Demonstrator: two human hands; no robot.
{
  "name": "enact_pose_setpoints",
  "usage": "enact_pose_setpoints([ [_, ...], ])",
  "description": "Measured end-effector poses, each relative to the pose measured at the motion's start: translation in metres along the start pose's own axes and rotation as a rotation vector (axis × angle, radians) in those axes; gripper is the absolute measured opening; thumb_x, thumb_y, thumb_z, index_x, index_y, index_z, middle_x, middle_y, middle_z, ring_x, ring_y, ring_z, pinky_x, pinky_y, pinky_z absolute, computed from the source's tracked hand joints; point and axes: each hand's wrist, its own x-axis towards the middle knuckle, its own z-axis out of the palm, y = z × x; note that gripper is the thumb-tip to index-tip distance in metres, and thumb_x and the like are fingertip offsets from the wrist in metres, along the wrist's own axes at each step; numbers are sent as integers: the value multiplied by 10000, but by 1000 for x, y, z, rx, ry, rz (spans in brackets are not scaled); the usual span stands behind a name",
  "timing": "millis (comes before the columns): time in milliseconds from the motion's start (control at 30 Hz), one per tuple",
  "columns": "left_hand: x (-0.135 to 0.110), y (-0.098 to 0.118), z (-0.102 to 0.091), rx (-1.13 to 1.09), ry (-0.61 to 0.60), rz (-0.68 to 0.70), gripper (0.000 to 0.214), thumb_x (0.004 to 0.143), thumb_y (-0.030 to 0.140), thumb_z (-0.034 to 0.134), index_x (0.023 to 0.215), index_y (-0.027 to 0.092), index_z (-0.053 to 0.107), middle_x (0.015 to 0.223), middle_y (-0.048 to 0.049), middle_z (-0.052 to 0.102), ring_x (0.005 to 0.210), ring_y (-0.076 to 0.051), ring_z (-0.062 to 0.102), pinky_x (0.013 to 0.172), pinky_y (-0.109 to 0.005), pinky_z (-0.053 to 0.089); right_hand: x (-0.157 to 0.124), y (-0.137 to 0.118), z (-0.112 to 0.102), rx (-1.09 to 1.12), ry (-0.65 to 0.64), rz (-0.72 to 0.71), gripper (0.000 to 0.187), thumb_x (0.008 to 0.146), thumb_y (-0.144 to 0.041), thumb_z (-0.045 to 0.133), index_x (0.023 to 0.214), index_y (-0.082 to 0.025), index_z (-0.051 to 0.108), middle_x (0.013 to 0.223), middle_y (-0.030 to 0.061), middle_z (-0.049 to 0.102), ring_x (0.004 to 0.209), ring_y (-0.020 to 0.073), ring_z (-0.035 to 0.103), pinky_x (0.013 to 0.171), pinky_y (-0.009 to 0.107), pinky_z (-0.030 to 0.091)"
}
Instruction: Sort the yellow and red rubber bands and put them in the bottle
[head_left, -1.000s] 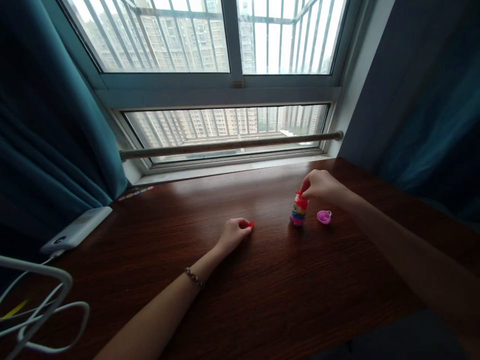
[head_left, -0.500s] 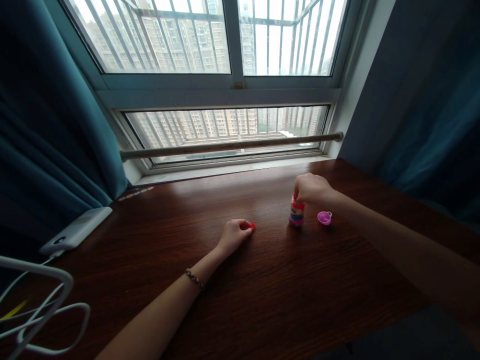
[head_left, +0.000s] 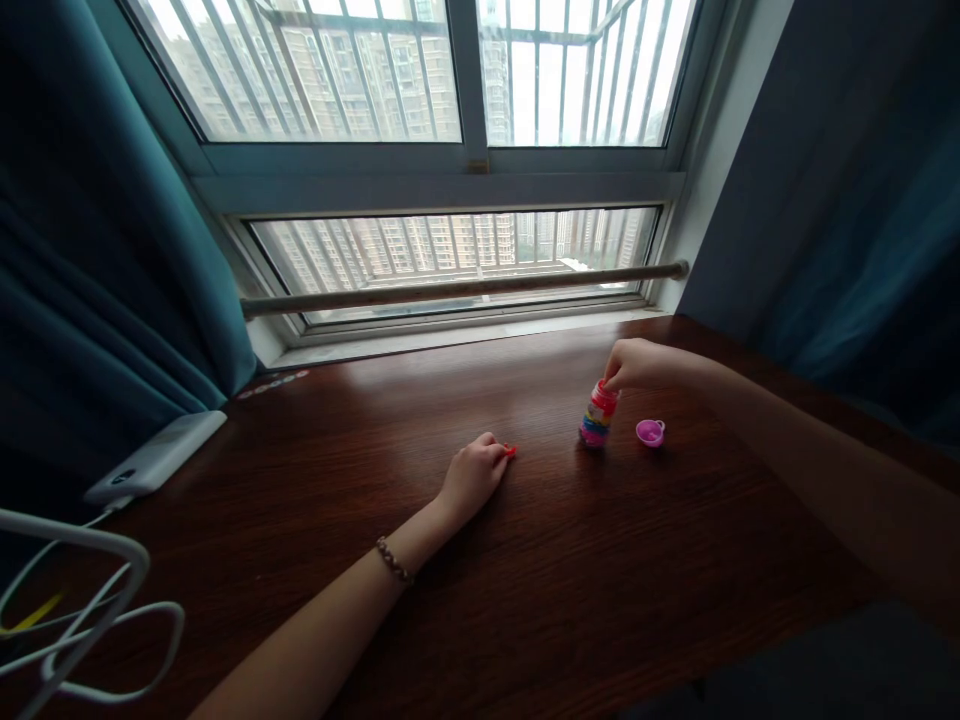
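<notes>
A small jar [head_left: 598, 416] with red, yellow, blue and pink-purple bands stands tilted on the table, its top leaning right. My right hand [head_left: 637, 364] is closed at the jar's red mouth, fingertips at the rim; whether they reach inside I cannot tell. Left of the jar, my left hand [head_left: 474, 476] rests low over the wood, thumb and fingers pinching a small red piece [head_left: 511, 451]. What that piece is does not show clearly. A pink cup-like lid [head_left: 650, 433] with a small loop lies to the right of the jar, apart from both hands.
The brown wooden table [head_left: 480, 600] reaches to a window with a metal rail [head_left: 465, 292] across it. At left lie a white power bank [head_left: 157, 458] and a looping white cable [head_left: 112, 610]. Blue curtains [head_left: 112, 220] hang at both sides.
The jar has gone from nearly upright to leaning right, and my right hand has shifted right with its top. My left hand still pinches the red piece, having moved slightly right.
</notes>
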Motion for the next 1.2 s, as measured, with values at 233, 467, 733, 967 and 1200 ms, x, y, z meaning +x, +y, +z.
enact_pose_setpoints([
  [233,3,-8,1,-178,22,-84,222,804,328,515,804,192,690,728,-24,579,642,-118,526,601,-226,384,1,9,9,65,182,32,200,622,-320,648,705,-150,713,661,47,659,643,152,585,537,215,382],
  [467,5,-8,-1,-230,39,-161,202,746,338,570,764,162,666,717,-30,612,645,-132,540,595,-230,392,0,9,15,98,316,-76,228,590,-259,664,784,-140,647,719,25,635,642,131,567,514,196,377],
  [733,5,-8,-1,-233,76,-202,228,721,347,590,838,151,601,687,-14,605,602,-130,539,576,-234,400,-7,7,19,220,316,-193,97,633,-156,600,709,-130,654,641,13,629,614,124,570,523,193,390],
  [967,7,-11,0,-237,23,-238,216,717,348,583,750,150,663,723,-37,603,612,-131,523,574,-238,393,-11,9,15,182,268,-226,161,658,-162,585,758,-132,708,693,33,668,634,132,582,570,204,408],
  [1200,9,-10,-1,-239,-24,-251,248,721,372,559,750,159,683,718,-36,611,592,-127,510,553,-239,371,-21,12,9,108,171,-226,256,763,-264,523,902,-154,708,808,60,683,698,149,582,634,226,405],
])
